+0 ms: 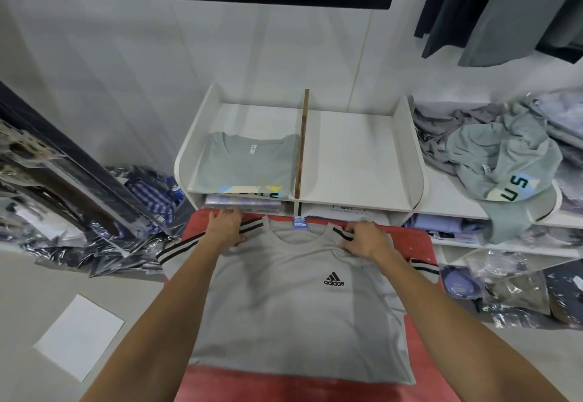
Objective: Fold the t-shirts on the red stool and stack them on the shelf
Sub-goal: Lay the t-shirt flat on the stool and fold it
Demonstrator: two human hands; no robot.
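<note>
A grey t-shirt (293, 313) with a black logo and striped shoulders lies face up, spread flat on the red stool (419, 243). My left hand (224, 226) rests on its left shoulder with the fingers bent onto the cloth. My right hand (362, 239) pinches the fabric at the right shoulder beside the collar. A blue tag hangs at the neckline. Behind the stool stands the white shelf (356, 161) with a wooden divider; its left compartment holds one folded grey-green t-shirt (249, 165), the right compartment is bare.
A heap of unfolded grey-green shirts (498, 155) lies on the white ledge to the right. Plastic-wrapped garments litter the floor at left (94, 237) and right (511, 288). A white paper sheet (79, 335) lies on the floor. Dark clothes hang top right.
</note>
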